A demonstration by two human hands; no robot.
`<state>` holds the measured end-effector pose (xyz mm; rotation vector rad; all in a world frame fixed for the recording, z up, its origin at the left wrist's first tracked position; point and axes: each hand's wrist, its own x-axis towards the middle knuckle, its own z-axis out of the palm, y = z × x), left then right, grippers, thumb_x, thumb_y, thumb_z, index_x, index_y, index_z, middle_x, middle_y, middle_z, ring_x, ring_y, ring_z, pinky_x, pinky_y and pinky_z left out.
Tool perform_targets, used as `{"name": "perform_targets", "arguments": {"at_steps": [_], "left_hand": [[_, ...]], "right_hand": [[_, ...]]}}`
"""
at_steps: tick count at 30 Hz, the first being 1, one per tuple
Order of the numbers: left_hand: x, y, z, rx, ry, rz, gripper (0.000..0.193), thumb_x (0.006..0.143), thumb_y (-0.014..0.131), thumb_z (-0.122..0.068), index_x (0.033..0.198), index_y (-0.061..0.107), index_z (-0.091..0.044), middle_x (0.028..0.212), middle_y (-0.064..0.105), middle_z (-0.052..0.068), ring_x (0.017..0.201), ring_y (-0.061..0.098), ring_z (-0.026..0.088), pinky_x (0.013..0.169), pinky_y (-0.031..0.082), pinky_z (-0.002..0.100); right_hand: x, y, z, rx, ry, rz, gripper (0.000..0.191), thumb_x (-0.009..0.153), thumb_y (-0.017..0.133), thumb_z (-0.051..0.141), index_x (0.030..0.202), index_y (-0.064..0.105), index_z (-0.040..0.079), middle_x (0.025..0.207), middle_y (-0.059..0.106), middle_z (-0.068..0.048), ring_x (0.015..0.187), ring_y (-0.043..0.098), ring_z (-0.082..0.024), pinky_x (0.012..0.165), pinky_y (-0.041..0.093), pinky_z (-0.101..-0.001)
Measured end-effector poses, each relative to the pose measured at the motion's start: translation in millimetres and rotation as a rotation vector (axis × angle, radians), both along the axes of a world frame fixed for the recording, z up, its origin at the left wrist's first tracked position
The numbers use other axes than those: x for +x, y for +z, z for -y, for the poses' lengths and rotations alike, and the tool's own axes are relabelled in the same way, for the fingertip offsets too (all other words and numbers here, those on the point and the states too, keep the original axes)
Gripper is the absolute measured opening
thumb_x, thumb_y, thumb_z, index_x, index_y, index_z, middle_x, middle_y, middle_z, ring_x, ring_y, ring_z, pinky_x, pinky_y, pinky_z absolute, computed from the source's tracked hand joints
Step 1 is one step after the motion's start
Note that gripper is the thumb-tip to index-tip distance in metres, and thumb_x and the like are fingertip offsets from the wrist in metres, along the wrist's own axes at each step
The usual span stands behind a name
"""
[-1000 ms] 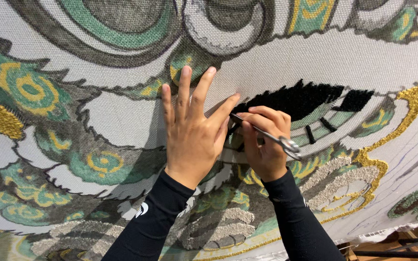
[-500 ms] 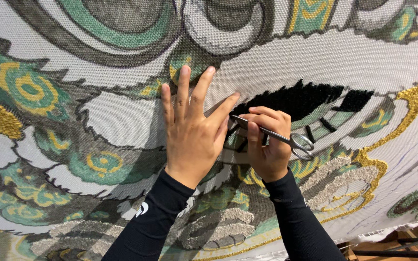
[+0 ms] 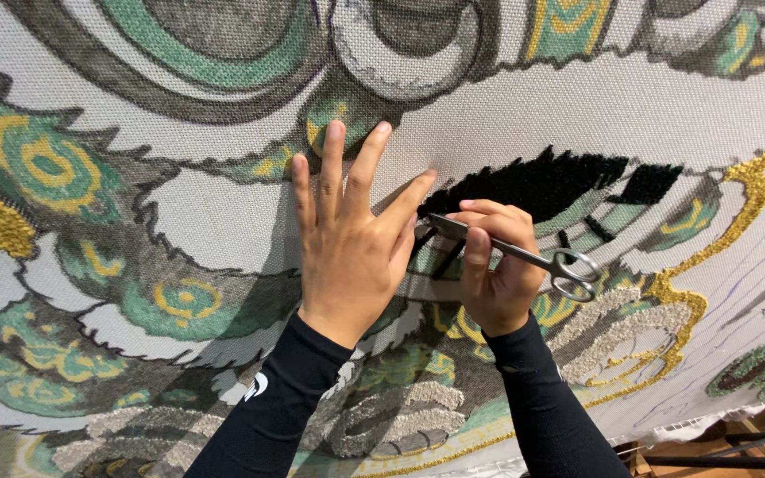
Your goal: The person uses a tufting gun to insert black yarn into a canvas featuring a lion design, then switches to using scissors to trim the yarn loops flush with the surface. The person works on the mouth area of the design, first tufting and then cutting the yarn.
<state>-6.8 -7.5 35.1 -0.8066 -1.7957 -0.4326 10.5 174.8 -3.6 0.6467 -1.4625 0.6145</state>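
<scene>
I found the left hand (image 3: 351, 243) spread open, palm flat against the tufted rug cloth (image 3: 223, 212), fingers fanned toward the far side and the thumb reaching right toward the work point. The right hand (image 3: 493, 270) was closed around a pair of metal scissors (image 3: 524, 255), gripping them along the shank, not through the loops; the finger loops stuck out to the right of the knuckles, and the blades pointed left into the gap between the two hands. I could not tell whether the blades were parted, as the left thumb partly covered the tips.

The scissor tips sat just below the left end of a black pile patch (image 3: 533, 181), which lay just beyond the right hand. Right of that patch ran a gold yarn border (image 3: 737, 212), curving down toward the near right. Green and yellow scroll motifs (image 3: 37, 164) filled the left of the cloth, with grey and white pile (image 3: 400, 416) near the sleeves. A wooden frame edge (image 3: 754, 443) showed at the near right corner.

In my judgement, trimming at the edge of the black pile was the step in hand, the flat palm steadying the cloth. The next move would call for small, level snips, with the thumb kept off the blades.
</scene>
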Motion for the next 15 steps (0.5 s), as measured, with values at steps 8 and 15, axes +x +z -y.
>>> {"name": "perform_targets", "arguments": {"at_steps": [8,15], "left_hand": [[3.5,0.1,0.9,-0.019,0.013,-0.009,0.044,0.099,0.071,-0.024,0.142,0.068,-0.034,0.168,0.029,0.005,0.160,0.009,0.035,0.131,0.006,0.062],[2.1,-1.0,1.7,-0.050,0.030,-0.001,0.043,0.098,0.072,-0.027,0.140,0.069,-0.037,0.170,0.026,0.006,0.160,0.006,0.035,0.129,0.003,0.064]], "right_hand": [[-1.6,4.7,2.7,0.067,-0.154,-0.005,0.005,0.105,0.063,0.004,0.110,0.065,0.004,0.111,0.073,-0.005,0.111,0.067,-0.025,0.098,0.047,-0.0387],[-0.9,3.1,3.3,0.095,-0.208,0.012,0.005,0.102,0.065,0.005,0.107,0.067,0.005,0.109,0.075,-0.006,0.110,0.068,-0.027,0.096,0.046,-0.0399]]}}
